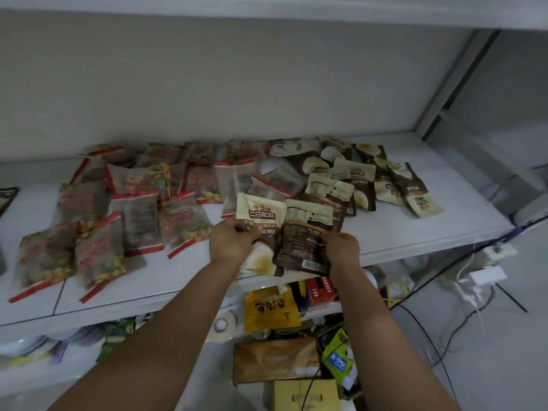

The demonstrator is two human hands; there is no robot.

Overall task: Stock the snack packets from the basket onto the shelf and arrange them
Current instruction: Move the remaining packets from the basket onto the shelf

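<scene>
Black-edged packet (7,198) cut off at left edge; red-trimmed packets (139,221), print blurred; cream packet (261,212) and brown packet (299,244) partly hidden under left hand (232,241) and right hand (342,247).

The red-edged packets (139,221) are showing green-yellow prints at nine o'clock; cream-and-brown packets (329,188) are lying at one o'clock on the white shelf (430,226).

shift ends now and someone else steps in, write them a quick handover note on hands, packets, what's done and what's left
Left hand grips a cream packet, right hand grips a brown packet, both at the front edge of the shelf.
Red-edged packets lie on its left, brown-and-cream packets on its right, loosely overlapping.
Done: many packets are on the shelf.
Left: set these two down, tidy the rows. The basket is out of view.
</scene>
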